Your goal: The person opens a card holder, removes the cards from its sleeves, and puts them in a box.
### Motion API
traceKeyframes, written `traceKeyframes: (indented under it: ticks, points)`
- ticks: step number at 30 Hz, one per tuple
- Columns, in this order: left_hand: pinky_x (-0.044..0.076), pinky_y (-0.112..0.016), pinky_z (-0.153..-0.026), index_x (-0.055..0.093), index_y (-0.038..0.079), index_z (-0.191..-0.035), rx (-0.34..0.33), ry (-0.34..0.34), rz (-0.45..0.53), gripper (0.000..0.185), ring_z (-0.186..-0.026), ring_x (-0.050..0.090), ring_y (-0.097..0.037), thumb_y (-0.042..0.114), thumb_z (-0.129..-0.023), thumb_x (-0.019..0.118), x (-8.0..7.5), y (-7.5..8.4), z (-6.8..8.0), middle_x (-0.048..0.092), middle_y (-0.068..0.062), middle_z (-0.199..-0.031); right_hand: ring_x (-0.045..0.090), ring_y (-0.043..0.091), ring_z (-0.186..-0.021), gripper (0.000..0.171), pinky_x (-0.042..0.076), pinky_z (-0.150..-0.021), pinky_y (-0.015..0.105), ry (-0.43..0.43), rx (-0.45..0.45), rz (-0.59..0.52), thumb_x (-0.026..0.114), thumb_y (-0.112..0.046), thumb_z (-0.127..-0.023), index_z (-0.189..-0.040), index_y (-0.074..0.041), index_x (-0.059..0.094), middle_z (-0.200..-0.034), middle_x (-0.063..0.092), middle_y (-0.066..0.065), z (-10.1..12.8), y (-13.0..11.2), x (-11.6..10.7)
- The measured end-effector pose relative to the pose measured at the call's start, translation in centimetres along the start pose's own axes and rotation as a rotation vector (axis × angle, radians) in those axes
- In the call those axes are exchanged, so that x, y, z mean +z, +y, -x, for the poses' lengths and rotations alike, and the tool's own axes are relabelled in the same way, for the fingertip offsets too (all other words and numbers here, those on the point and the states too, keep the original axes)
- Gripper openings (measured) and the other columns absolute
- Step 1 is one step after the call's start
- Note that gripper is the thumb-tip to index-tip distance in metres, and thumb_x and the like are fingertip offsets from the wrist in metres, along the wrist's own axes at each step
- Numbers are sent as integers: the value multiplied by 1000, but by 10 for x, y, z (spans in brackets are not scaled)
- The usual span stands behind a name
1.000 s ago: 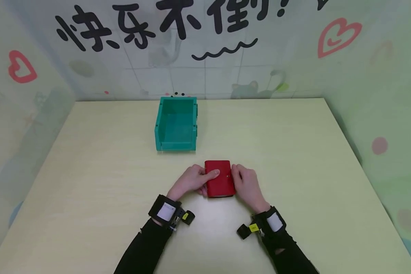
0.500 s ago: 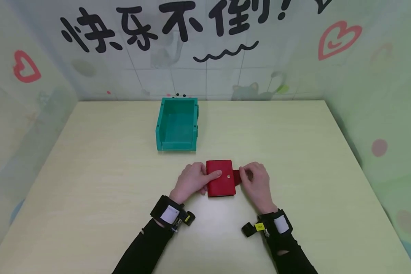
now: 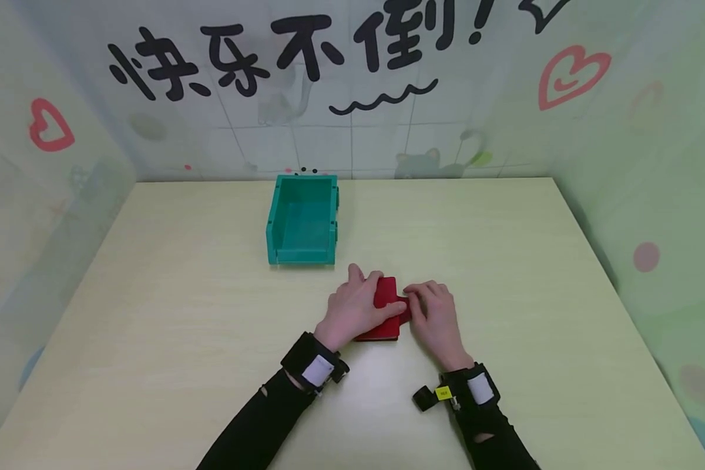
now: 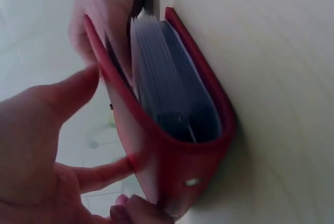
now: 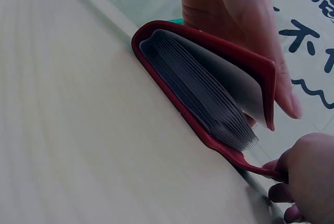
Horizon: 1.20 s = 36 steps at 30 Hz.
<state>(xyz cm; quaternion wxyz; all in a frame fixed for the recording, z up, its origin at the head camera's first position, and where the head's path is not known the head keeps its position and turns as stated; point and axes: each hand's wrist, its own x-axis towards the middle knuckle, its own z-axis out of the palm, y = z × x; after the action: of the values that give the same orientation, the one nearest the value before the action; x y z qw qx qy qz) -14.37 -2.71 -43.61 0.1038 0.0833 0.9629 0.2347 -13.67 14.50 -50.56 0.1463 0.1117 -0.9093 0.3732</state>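
A red card holder (image 3: 386, 292) lies on the table (image 3: 182, 313) just in front of me. Its top cover is raised, and grey card sleeves (image 5: 209, 96) show inside. My left hand (image 3: 357, 307) lies over the top cover (image 4: 130, 130) and holds it with thumb and fingers. My right hand (image 3: 436, 316) is at the holder's right edge and pinches the red closing strap (image 5: 255, 169). From the left wrist, the holder (image 4: 177, 177) stands edge-on with its sleeves (image 4: 162, 83) fanned.
A green open-fronted bin (image 3: 301, 219) stands on the table behind the holder, a short way from my hands. Decorated walls (image 3: 352, 78) close the table in at the back and on both sides.
My left hand has slid from the holder's left edge onto its top cover. The right hand has unsnapped the strap and stays at the right edge. The cover now stands raised.
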Motion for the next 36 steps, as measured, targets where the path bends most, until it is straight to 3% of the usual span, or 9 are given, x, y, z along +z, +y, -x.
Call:
traceKeyframes:
  ticks: [4, 8, 16, 22, 25, 30, 36]
  points:
    - [52, -39, -66, 52, 5, -131, 2, 9, 0, 83, -77, 57, -24, 69, -80, 69, 3, 2, -4, 47, -15, -116, 56, 30, -95, 13, 41, -88, 45, -12, 0, 4, 63, -7, -96, -105, -4, 72, -98, 67, 12, 2, -1, 0]
    - [55, -41, -72, 48, 5, -131, -13, 5, 49, 86, -84, 58, -24, 69, -78, 71, 3, -1, -7, 46, -15, -120, 57, 30, -97, 13, 42, -90, 46, -18, -8, 8, 64, -8, -96, -105, -4, 72, -98, 67, 13, 2, 0, 0]
    - [59, -44, -87, 38, 8, -135, -49, -78, 411, 71, -115, 57, -33, 37, -83, 76, -13, -22, -12, 43, -15, -135, 57, 31, -94, 13, 42, -87, 45, 6, -16, -11, 61, -7, -97, -103, -3, 72, -97, 68, 14, -6, -1, -1]
    - [56, -32, -76, 34, 9, -132, -72, -194, 682, 57, -106, 58, -28, 27, -90, 69, -22, -41, -10, 52, -13, -142, 57, 31, -95, 15, 41, -87, 45, 19, -11, -27, 60, -7, -98, -106, -2, 72, -98, 68, 13, -5, 0, 0]
    - [53, -28, -68, 33, 9, -130, -57, -221, 731, 52, -99, 57, -26, 25, -93, 66, -21, -48, -9, 51, -12, -144, 57, 32, -96, 17, 42, -89, 46, 19, -57, -52, 60, -9, -99, -108, -2, 73, -99, 67, 14, -3, -1, 1]
    - [51, -28, -67, 31, 10, -128, -11, -238, 781, 47, -90, 55, -23, 20, -95, 63, -19, -57, -8, 51, -12, -144, 55, 32, -100, 22, 42, -93, 49, -11, -143, -78, 63, -13, -98, -115, -2, 72, -105, 63, 15, -2, -4, 5]
    - [54, -29, -66, 29, 11, -130, 18, -246, 865, 46, -89, 57, -24, 17, -95, 59, -17, -63, -6, 50, -13, -144, 53, 33, -105, 26, 39, -98, 51, -42, -139, -108, 62, -12, -98, -121, -1, 70, -113, 62, 16, -1, -7, 6]
